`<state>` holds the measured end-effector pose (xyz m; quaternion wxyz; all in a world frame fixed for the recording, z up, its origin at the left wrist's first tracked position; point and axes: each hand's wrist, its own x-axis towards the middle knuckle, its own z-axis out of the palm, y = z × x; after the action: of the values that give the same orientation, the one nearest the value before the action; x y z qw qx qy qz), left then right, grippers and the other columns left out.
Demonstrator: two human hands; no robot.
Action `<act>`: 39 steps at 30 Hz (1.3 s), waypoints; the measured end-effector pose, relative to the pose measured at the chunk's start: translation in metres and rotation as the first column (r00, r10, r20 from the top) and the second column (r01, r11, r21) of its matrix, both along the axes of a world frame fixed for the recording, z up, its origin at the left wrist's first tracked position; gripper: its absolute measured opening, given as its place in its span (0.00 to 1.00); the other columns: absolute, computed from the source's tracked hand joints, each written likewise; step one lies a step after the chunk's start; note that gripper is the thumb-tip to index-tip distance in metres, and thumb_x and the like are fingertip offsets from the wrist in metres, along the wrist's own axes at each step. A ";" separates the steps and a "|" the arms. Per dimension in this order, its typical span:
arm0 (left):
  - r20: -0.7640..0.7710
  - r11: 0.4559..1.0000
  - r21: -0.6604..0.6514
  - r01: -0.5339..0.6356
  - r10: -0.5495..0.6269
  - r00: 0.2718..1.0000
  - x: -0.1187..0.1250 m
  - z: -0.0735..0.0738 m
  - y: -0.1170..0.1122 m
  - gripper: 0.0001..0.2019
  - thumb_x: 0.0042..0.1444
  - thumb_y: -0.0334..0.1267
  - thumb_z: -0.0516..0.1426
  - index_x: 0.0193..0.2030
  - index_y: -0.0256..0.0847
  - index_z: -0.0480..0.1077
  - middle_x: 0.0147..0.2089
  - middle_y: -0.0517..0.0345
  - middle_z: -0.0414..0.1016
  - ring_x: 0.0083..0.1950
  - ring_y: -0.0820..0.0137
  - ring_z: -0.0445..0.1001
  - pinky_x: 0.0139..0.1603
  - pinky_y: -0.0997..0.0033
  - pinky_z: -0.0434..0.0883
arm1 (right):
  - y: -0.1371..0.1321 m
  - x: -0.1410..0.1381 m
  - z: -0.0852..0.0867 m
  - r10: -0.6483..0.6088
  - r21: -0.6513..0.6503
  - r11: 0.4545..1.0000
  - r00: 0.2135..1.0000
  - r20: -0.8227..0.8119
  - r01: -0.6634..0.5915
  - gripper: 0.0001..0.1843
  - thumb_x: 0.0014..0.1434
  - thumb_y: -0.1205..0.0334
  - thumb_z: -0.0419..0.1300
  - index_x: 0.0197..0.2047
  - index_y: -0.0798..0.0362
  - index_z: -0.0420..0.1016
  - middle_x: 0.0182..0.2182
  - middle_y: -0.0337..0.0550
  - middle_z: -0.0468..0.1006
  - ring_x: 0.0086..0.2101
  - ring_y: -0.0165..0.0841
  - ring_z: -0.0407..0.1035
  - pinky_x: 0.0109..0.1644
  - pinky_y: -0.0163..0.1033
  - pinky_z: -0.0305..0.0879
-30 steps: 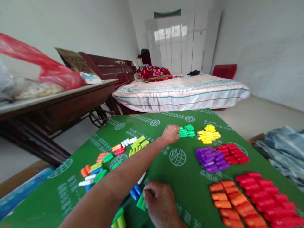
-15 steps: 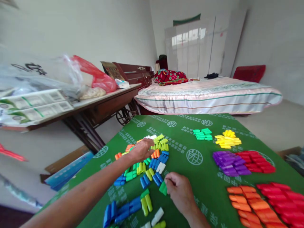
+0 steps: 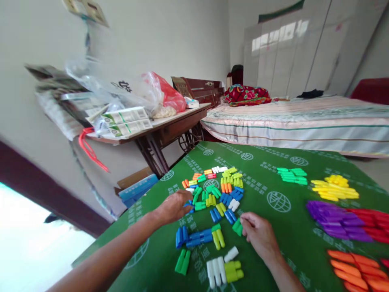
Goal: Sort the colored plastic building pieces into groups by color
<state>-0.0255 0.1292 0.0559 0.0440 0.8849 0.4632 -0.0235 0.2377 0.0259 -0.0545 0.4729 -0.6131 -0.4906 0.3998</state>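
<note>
My right hand (image 3: 258,232) is closed in a pinch on a green bullet-shaped plastic block (image 3: 237,228), at the lower right of a ring of coloured blocks. At the ring's left side is my left hand (image 3: 174,207), thumb and fingers apart, beside a blue block (image 3: 191,207) that it partly covers. Inside the ring lie green blocks (image 3: 199,206) and lime ones (image 3: 210,200). Close to my right hand are a dark blue pair (image 3: 230,216) and a white pair (image 3: 234,205). Nearer me lie joined blue blocks (image 3: 199,238), a green pair (image 3: 182,262) and a white row (image 3: 216,271).
Sorted piles lie on the right of the green table (image 3: 258,178): green (image 3: 291,176), yellow (image 3: 334,188), purple (image 3: 337,221), red (image 3: 375,223) and orange (image 3: 358,267). A side table (image 3: 170,123) with bags stands at left, a bed (image 3: 298,125) beyond.
The view has turned left. My left hand has moved from over the top of the ring to its left side, uncovering blocks there. My right hand still pinches the green block.
</note>
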 end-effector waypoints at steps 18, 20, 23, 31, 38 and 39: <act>-0.066 0.991 0.047 -0.128 0.131 0.989 0.024 -0.010 0.013 0.09 0.54 0.36 0.52 0.40 0.41 0.71 0.46 0.51 0.76 0.51 0.64 0.73 0.52 0.66 0.69 | -0.001 0.001 -0.001 0.018 -0.010 1.000 0.999 -0.048 -0.018 0.18 0.54 0.49 0.53 0.33 0.55 0.75 0.17 0.36 0.69 0.18 0.30 0.62 0.22 0.34 0.57; -0.090 0.987 0.067 -0.147 0.152 0.984 0.030 -0.011 0.021 0.09 0.54 0.35 0.52 0.40 0.40 0.71 0.46 0.49 0.76 0.49 0.62 0.74 0.50 0.64 0.70 | 0.000 0.001 0.000 0.028 -0.008 1.000 0.999 -0.045 -0.028 0.17 0.54 0.49 0.53 0.31 0.54 0.74 0.17 0.37 0.69 0.19 0.30 0.62 0.23 0.34 0.58; -0.093 0.986 0.081 -0.143 0.150 0.984 0.040 -0.011 0.032 0.10 0.54 0.34 0.51 0.41 0.41 0.71 0.45 0.49 0.76 0.49 0.62 0.74 0.50 0.64 0.70 | -0.001 0.000 0.001 0.017 0.005 1.000 0.999 -0.029 -0.017 0.16 0.54 0.50 0.52 0.30 0.53 0.73 0.18 0.37 0.69 0.19 0.30 0.63 0.24 0.34 0.58; -0.128 0.995 0.052 -0.091 0.097 0.987 0.070 -0.016 0.058 0.12 0.53 0.35 0.53 0.44 0.44 0.72 0.47 0.53 0.76 0.50 0.63 0.74 0.51 0.66 0.70 | -0.001 -0.002 0.001 0.001 0.009 1.000 0.999 -0.039 0.000 0.16 0.55 0.51 0.52 0.29 0.53 0.73 0.18 0.37 0.68 0.19 0.29 0.61 0.23 0.34 0.57; -0.192 0.997 0.008 -0.071 0.071 0.979 0.084 -0.025 0.075 0.16 0.47 0.33 0.56 0.44 0.45 0.73 0.46 0.53 0.77 0.48 0.62 0.75 0.46 0.65 0.72 | 0.002 -0.003 0.004 0.000 0.025 1.000 1.000 -0.018 0.001 0.15 0.56 0.53 0.51 0.28 0.54 0.73 0.17 0.37 0.67 0.19 0.29 0.61 0.22 0.32 0.56; -0.197 0.997 0.006 -0.071 0.071 0.978 0.085 -0.024 0.077 0.16 0.46 0.32 0.56 0.43 0.45 0.73 0.46 0.53 0.78 0.48 0.62 0.75 0.45 0.66 0.72 | 0.003 -0.004 0.006 -0.004 0.031 1.000 1.000 -0.015 0.005 0.15 0.56 0.53 0.51 0.28 0.54 0.73 0.18 0.37 0.68 0.19 0.28 0.61 0.22 0.32 0.55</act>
<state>0.0591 0.2059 0.0314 -0.0008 0.8610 0.4967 -0.1099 0.2338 0.0285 -0.0488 0.4867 -0.6039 -0.4918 0.3956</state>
